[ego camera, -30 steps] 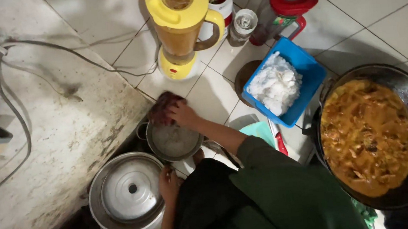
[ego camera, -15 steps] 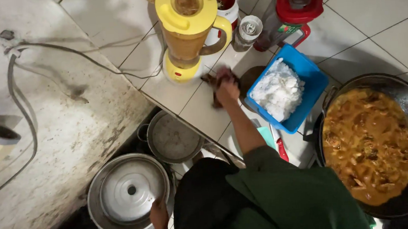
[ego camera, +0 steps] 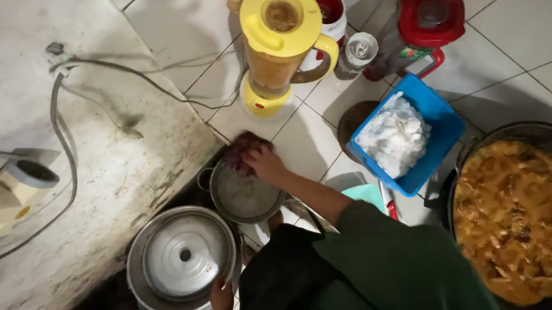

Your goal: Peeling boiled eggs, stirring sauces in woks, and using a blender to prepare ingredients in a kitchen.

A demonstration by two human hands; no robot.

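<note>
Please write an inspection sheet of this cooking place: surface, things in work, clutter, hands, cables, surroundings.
Surface: pale tiled floor, beside a stained concrete slab.
Things in work: small metal pot; a dark reddish lump held at its rim; large lidded pot.
Clutter: yellow blender, red-lidded jug, blue tub of white stuff, wok of orange stew.
Hands: right hand grips the lump; left hand touches the large pot.
Cables: grey cable across the slab.
Surroundings: cream appliance at left.
</note>
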